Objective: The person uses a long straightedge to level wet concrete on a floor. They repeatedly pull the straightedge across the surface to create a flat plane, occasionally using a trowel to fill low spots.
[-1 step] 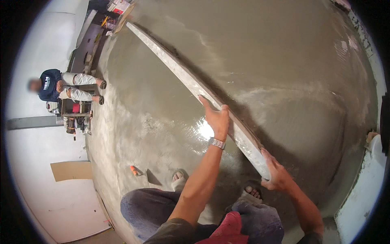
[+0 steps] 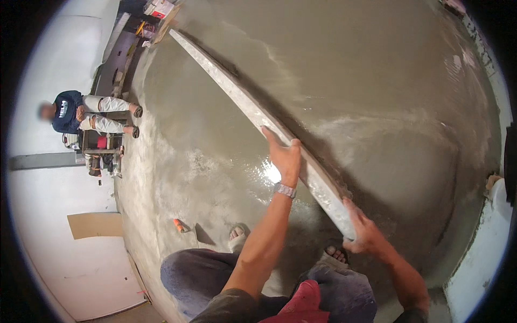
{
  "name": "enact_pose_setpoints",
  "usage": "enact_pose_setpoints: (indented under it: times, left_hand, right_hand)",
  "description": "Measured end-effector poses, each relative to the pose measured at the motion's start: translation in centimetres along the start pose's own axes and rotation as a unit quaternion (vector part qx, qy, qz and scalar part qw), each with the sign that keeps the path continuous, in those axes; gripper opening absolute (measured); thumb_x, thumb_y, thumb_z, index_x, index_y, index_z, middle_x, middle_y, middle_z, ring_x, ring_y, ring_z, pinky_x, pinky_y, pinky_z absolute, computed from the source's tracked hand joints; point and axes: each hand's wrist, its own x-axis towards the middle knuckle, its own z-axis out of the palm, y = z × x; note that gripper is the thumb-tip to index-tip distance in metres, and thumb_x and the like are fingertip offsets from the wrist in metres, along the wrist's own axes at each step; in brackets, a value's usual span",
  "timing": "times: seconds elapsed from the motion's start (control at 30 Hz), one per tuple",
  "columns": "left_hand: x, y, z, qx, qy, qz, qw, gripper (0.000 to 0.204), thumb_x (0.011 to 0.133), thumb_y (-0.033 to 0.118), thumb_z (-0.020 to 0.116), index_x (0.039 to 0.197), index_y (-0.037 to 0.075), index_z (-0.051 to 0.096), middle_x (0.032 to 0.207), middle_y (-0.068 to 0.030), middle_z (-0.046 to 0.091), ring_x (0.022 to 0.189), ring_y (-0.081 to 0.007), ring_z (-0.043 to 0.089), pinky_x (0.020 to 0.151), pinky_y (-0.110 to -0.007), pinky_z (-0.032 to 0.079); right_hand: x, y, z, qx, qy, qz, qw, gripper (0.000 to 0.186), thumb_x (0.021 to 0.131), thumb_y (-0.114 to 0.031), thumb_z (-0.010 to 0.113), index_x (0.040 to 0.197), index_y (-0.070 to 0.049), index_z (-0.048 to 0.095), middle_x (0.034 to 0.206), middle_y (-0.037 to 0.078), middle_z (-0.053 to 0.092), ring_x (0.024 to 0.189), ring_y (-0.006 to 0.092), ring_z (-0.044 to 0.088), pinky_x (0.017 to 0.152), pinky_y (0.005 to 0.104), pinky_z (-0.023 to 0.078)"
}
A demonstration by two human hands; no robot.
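Observation:
A long, pale straightedge (image 2: 231, 94) lies diagonally over the wet grey screed (image 2: 366, 70). My left hand (image 2: 283, 164) grips it near the middle, thumb and fingers around its sides; a metal watch is on that wrist. My right hand (image 2: 363, 231) is wrapped round the near end. My feet (image 2: 335, 254) rest on the screed below, my knees bent. A trowel with an orange handle (image 2: 179, 225) lies on the floor to the left of my feet.
Another person (image 2: 67, 113) in a dark top sits at the left by a white wall (image 2: 48, 188), beside a stand with assorted items (image 2: 101, 153). A cardboard sheet (image 2: 94, 225) leans there. Buckets and tools (image 2: 151, 24) lie at the far left; a low wall edge (image 2: 474, 258) borders the right.
The near part of the straightedge, with both my hands on it, has shifted very slightly to the left. The other person has not visibly moved.

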Motion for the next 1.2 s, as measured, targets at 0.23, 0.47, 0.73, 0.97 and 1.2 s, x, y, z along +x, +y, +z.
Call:
enact_pose_setpoints:
  times: [0.23, 0.47, 0.73, 0.97, 1.2]
  left_hand:
    - [4.4, -5.3, -5.2, 0.025, -0.006, 0.032, 0.999, 0.092, 0.073, 0.009, 0.066, 0.149, -0.004, 0.016, 0.149, -0.0285, 0.032, 0.139, -0.0348, 0.032, 0.114, -0.035, 0.025]
    - [6.7, -10.1, -8.6, 0.021, -0.036, 0.023, 0.999, 0.093, 0.072, 0.01, 0.068, 0.148, -0.005, 0.018, 0.152, -0.0262, 0.027, 0.14, -0.0334, 0.03, 0.115, -0.035, 0.023]
    - [7.3, -13.3, -9.2, 0.073, -0.041, 0.043, 0.996, 0.095, 0.074, 0.011, 0.068, 0.152, 0.005, 0.014, 0.153, -0.0214, 0.029, 0.139, -0.0345, 0.033, 0.113, -0.037, 0.027]
    - [7.4, -13.3, -10.2, 0.051, -0.061, 0.012, 0.997, 0.092, 0.072, 0.01, 0.066, 0.151, 0.003, 0.019, 0.153, -0.0251, 0.026, 0.14, -0.0364, 0.03, 0.116, -0.039, 0.022]
    - [8.1, -14.2, -13.7, 0.012, -0.065, -0.022, 0.998, 0.089, 0.069, 0.009, 0.062, 0.149, 0.0, 0.024, 0.151, -0.0233, 0.031, 0.139, -0.0305, 0.033, 0.112, -0.033, 0.027]
  right_hand:
    - [4.7, -2.7, 6.1, 0.023, -0.014, -0.063, 0.998, 0.1, 0.073, -0.011, 0.07, 0.148, 0.005, 0.007, 0.153, 0.027, 0.018, 0.142, 0.0399, 0.02, 0.117, 0.0407, 0.022]
    - [8.6, -2.1, 13.7, 0.023, 0.015, -0.094, 0.995, 0.098, 0.072, -0.011, 0.072, 0.147, 0.007, 0.011, 0.151, 0.029, 0.018, 0.142, 0.0426, 0.019, 0.118, 0.0435, 0.019]
    - [9.4, -0.8, 16.5, 0.048, 0.07, -0.162, 0.983, 0.091, 0.072, -0.006, 0.064, 0.146, 0.009, 0.014, 0.149, 0.031, 0.023, 0.14, 0.0441, 0.023, 0.117, 0.0464, 0.02]
    - [8.8, -1.5, 18.1, 0.037, 0.062, -0.134, 0.988, 0.088, 0.07, -0.001, 0.061, 0.146, 0.011, 0.016, 0.148, 0.031, 0.025, 0.14, 0.0439, 0.024, 0.116, 0.0465, 0.021]
    - [10.6, -3.3, 22.2, 0.076, 0.067, -0.192, 0.976, 0.093, 0.069, -0.003, 0.064, 0.146, 0.008, 0.014, 0.151, 0.029, 0.02, 0.142, 0.0422, 0.019, 0.118, 0.0474, 0.017]
